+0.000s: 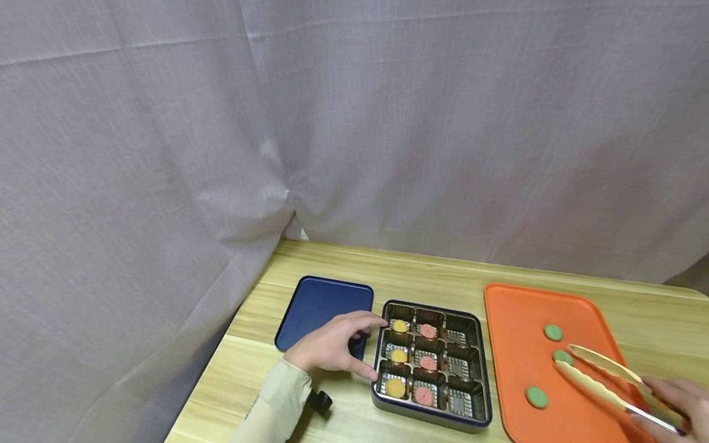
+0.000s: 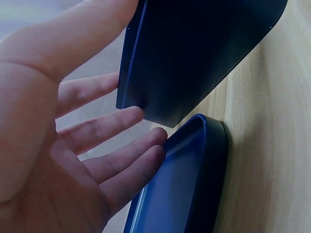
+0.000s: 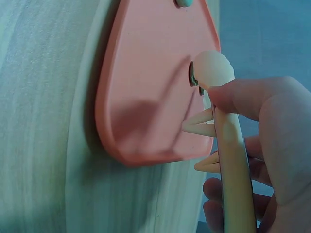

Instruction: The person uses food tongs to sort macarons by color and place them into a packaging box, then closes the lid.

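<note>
A dark blue tin point(image 1: 432, 419) holds a black divided insert. Yellow round cookies point(image 1: 396, 387) sit in its left column and pink round cookies point(image 1: 423, 396) in its middle column; the right column's compartments look empty. Against the tin's left side, my left hand point(image 1: 330, 344) rests its thumb and index finger, the other fingers loosely spread. My right hand point(image 1: 678, 403) grips a pair of tongs point(image 1: 595, 387) with cream scalloped tips. The tips are apart, on either side of a green round cookie point(image 1: 562, 357) on the orange tray point(image 1: 515, 344); contact cannot be told.
Two other green cookies lie on the tray, one farther back point(image 1: 552, 333) and one nearer point(image 1: 536, 397). A blue lid point(image 1: 332, 304) lies left of the tin, partly behind my left hand. A grey curtain point(image 1: 388, 154) hangs behind the wooden table point(image 1: 432, 277).
</note>
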Demonstrator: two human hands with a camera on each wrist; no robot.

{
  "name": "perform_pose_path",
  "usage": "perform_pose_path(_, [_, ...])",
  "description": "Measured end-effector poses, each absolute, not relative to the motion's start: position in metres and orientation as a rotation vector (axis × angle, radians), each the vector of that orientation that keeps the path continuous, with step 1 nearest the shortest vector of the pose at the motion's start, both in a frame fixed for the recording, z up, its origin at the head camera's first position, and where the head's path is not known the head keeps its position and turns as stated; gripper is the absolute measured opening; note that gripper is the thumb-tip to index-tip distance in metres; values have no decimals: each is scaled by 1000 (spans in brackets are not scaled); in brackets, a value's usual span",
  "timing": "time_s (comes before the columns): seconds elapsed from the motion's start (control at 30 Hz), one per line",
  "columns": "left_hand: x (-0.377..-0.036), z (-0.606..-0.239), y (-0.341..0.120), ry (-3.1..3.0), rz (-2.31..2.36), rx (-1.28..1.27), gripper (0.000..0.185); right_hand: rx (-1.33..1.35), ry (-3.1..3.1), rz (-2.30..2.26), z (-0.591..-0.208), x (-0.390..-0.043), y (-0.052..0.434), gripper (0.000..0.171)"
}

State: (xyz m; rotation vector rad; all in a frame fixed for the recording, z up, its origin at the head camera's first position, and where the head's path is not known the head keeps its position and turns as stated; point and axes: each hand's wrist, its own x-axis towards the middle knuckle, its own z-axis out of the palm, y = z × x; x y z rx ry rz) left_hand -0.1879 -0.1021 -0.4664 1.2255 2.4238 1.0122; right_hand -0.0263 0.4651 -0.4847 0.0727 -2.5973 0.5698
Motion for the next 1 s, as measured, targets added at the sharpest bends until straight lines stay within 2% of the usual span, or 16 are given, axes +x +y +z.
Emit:
perform_pose_path(0.27, [-188, -465, -102, 2403, 1031, 1200, 98, 167, -2577, 557, -488, -29, 468, 66])
perform_pose_path(0.6, [-187, -464, -102, 2396, 1032, 1193, 98, 2, -2725, 474, -488, -27, 464, 66])
perform_pose_path(1.0, [-187, -465, -102, 2401, 1021, 1194, 98, 38, -2736, 457, -485, -25, 458, 62])
